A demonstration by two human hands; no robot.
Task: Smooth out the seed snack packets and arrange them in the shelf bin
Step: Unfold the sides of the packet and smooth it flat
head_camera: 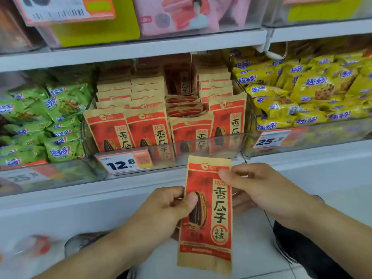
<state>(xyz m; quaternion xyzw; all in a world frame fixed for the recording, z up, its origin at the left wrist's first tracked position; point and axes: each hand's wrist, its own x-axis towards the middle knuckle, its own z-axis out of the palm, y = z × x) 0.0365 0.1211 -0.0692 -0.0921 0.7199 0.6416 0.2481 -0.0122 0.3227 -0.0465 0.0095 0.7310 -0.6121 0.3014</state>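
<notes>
One seed packet (207,214) is held upright at lower centre, below the clear shelf bin (181,146). The left hand (167,210) pinches its left edge; the right hand (259,186) pinches its upper right edge.

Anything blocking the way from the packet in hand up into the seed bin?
Only the bin's clear front wall, so the held packet must go over it. Behind it, upright packets fill the front row; the lower third stack looks the likeliest slot.
</notes>
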